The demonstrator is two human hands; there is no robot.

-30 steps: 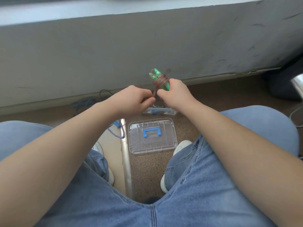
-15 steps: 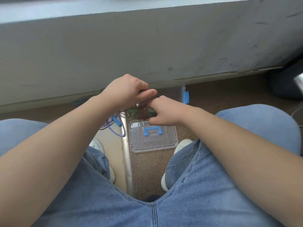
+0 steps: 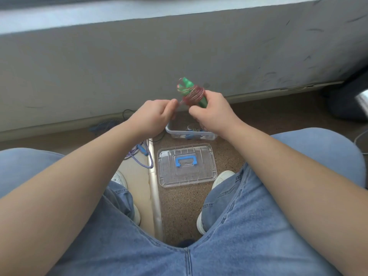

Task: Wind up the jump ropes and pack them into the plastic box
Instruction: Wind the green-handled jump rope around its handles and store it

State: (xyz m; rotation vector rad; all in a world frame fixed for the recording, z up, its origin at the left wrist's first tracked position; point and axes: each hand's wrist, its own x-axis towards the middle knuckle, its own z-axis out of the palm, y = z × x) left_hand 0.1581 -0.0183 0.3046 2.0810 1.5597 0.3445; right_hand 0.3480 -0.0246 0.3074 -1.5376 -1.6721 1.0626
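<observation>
Again aloft, green jump rope (image 3: pixel 193 94).

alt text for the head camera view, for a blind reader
A seated person's right hand grips a green-handled jump rope wound with reddish cord while the left hand pinches its loose end. On the floor below sit an open clear plastic box, its lid and a purple rope.

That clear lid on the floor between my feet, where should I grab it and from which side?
Take the clear lid by its blue handle, coming straight down from above. The lid lies flat, top up, with the handle centred, so it should lift level. The handle seems folded flat, so hook under its bar first.
</observation>
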